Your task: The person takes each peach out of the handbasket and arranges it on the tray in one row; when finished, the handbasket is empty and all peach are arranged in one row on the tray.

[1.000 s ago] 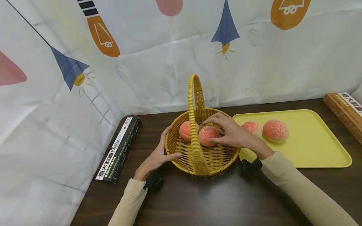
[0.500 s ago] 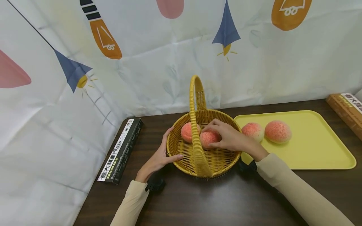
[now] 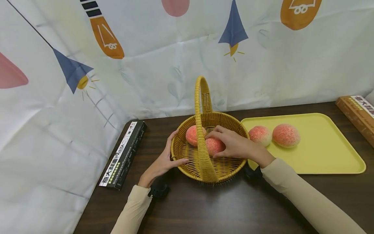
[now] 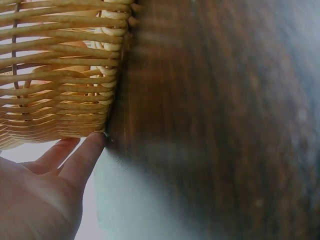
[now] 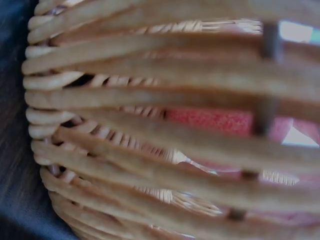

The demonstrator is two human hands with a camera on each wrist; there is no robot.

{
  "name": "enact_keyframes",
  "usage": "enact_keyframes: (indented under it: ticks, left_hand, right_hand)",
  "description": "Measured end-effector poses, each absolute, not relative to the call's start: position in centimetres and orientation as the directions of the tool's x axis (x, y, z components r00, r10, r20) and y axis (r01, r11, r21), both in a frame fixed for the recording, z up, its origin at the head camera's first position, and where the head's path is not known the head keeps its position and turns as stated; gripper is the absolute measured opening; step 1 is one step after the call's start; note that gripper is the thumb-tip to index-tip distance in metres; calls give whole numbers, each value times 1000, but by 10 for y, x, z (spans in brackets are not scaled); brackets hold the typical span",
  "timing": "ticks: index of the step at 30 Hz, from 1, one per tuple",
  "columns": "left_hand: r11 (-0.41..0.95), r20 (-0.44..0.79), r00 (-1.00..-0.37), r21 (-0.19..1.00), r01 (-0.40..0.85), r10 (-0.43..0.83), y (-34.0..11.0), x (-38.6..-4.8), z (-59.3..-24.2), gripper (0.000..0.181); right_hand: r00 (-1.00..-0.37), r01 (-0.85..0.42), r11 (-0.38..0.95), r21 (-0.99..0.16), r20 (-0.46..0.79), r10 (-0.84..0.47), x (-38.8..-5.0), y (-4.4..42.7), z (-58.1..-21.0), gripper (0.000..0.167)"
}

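Observation:
A yellow wicker basket (image 3: pixel 207 169) with a tall arched handle stands on the table. My left hand (image 3: pixel 162 164) rests against its left side, thumb laid straight over the rim. In the left wrist view, straight fingers (image 4: pixel 82 162) touch the basket's outer wall low down. Inside the basket, my right hand (image 3: pixel 235 143) holds a pink speckled peach (image 3: pixel 214 146), fingers and thumb around it. Another peach (image 3: pixel 191 135) lies to its left, partly behind the handle. Through the weave in the right wrist view, a strip of a peach (image 5: pixel 212 120) shows; the right hand's grip is hidden there.
On the right lies a yellow tray (image 3: pixel 324 146) with two more peaches, one nearer the basket (image 3: pixel 260 135) and one beyond it (image 3: pixel 286 135). A black pasta box (image 3: pixel 122 155) lies left; a brown box (image 3: pixel 356 117) lies far right. Printed cloth hangs behind.
My right hand has moved slightly lower and closer around its peach, which has shifted a little toward the front of the basket. The left hand stays at the basket's side.

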State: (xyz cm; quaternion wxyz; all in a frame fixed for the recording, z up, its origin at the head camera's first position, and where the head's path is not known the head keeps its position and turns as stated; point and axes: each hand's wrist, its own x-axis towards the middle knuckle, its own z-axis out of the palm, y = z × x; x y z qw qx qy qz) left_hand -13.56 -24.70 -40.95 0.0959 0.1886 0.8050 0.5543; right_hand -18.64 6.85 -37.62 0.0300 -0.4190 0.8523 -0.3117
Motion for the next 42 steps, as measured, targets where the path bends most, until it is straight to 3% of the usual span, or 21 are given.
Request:
enact_keyframes:
  ticks: [6,13,19,26,36,42]
  left_hand:
    - [315,56,-910,928,199,410,-248,-137,-410,109]
    - [301,61,-905,932,203,421,-249,-139,-412,109]
    - [288,59,-900,937,199,431,-248,-138,-413,107]
    - [282,62,-903,939,197,424,-248,-137,-410,106]
    - [309,57,-908,930,199,415,-251,-134,-408,106]
    - [293,60,-898,934,205,436,-248,-136,-408,106]
  right_hand:
    - [-648,-701,448,-555,235,-724,-187,66,-374,60]
    - [-714,-659,394,-641,369,-595,-181,77,-356,59]
    - [-729,-671,363,-647,483,-486,-165,122,-319,64]
    - [-740,-672,404,-621,573,-352,-150,193,-294,83]
    - [-892,-442,510,-738,424,-159,-163,287,-340,78]
    - [-915,-375,650,-660,375,-147,-164,318,-373,70]
